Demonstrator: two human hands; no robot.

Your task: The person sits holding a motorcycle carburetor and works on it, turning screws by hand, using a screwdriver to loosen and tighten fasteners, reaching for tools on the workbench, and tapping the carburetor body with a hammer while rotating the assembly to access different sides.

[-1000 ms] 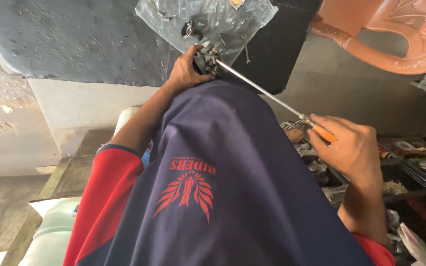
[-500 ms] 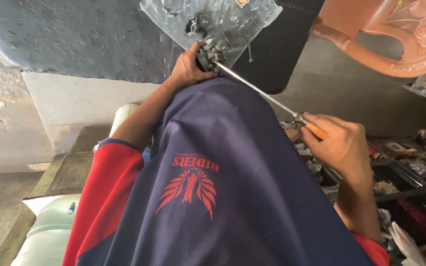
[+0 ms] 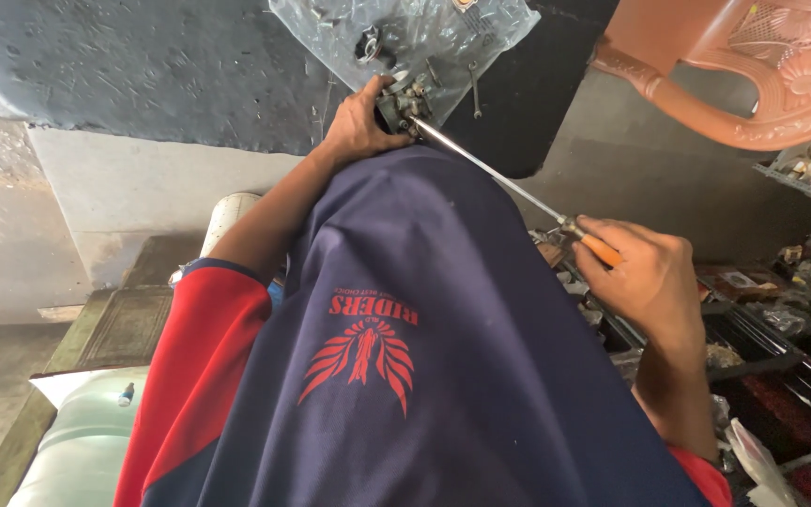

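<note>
With our left hand (image 3: 360, 127) clamped around the small metal engine part (image 3: 404, 99) over the clear plastic sheet (image 3: 405, 38), and our right hand (image 3: 645, 277) closed on the orange-handled screwdriver (image 3: 509, 183), we should keep the tip squarely seated and turn without slipping

Screwdriver (image 3: 504, 180): bare metal shaft, bright and smooth; handle glossy orange plastic. Metal part (image 3: 400, 101) at shaft tip: dull grey, rough, greasy-looking. Above it, plastic sheet (image 3: 424, 33): clear, crinkled, shiny. Left of the sheet, slab (image 3: 143, 66): dark grey, matt, scratched. Right of the sheet, chair (image 3: 753, 75): moulded plastic, salmon, semi-gloss. Shirt (image 3: 405, 376) below screwdriver: smooth navy-red cloth, matt.
</note>
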